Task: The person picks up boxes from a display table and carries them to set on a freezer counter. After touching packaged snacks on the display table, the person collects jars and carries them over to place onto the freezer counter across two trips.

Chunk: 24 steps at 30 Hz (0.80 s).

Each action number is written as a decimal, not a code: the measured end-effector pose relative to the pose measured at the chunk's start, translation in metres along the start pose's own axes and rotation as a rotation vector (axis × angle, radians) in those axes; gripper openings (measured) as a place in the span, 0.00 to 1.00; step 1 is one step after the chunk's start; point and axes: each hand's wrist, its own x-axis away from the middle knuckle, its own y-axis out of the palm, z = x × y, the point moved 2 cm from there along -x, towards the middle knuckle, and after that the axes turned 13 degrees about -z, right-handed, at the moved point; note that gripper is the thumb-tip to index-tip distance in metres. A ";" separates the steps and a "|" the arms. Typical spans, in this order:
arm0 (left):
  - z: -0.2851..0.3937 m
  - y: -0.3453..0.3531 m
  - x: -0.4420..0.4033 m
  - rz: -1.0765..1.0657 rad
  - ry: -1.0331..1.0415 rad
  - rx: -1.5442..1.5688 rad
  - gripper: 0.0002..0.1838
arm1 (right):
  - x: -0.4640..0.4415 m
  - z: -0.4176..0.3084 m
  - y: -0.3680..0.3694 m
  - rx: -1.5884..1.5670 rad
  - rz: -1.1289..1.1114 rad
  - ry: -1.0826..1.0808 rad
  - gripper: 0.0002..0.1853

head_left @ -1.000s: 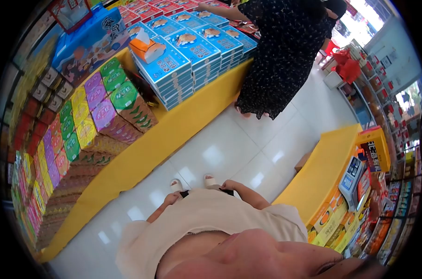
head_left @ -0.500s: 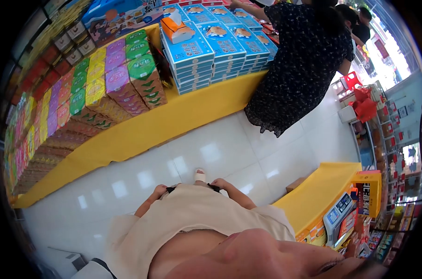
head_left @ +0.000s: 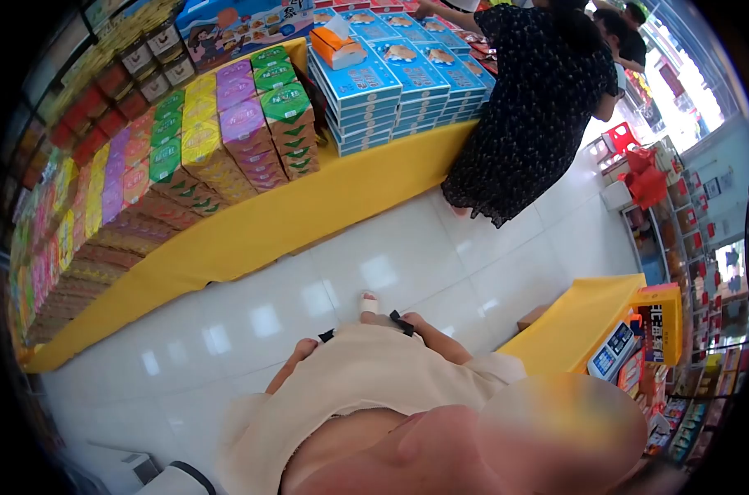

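Between a long yellow-draped counter (head_left: 251, 231) and a shorter yellow-draped counter (head_left: 572, 322), stands on pale floor tiles (head_left: 350, 231) with both arms low. Holds the left hand (head_left: 307, 348) and the right hand (head_left: 422, 322) at waist height, well apart, near the hem of a beige top (head_left: 366, 363). Curls the fingers of both hands, the left just beside one black strip (head_left: 327, 336), the right just beside another black strip (head_left: 402, 322); cannot tell for either whether gripping or merely touching.

As for progress, can count as done only the ordered stacking of blue boxes (head_left: 403, 66) and coloured cartons (head_left: 242, 124) along the long counter, judging by the neat rows. Carries no box in either hand. Cannot judge from this pose how much is left.

Hides the lower legs behind the top, leaving one sandalled foot (head_left: 369, 304) in sight. Loses the bottom right to a blurred oval patch (head_left: 564, 429). Cuts off a person in a dark patterned dress (head_left: 531, 115) at the top edge, with one outstretched hand (head_left: 425, 10) too small to read. Squeezes the farthest cartons into the dark curved rim, beyond making out
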 end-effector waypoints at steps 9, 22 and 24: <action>-0.045 0.041 -0.012 -0.249 0.097 -0.271 0.16 | 0.060 0.036 0.030 -0.458 0.138 0.070 0.13; -0.010 -0.011 -0.062 -0.068 -0.047 0.465 0.13 | 0.011 0.054 -0.021 0.281 0.012 0.138 0.17; -0.002 -0.022 -0.083 -0.058 0.206 -0.138 0.12 | 0.002 0.034 -0.044 0.081 0.097 0.190 0.18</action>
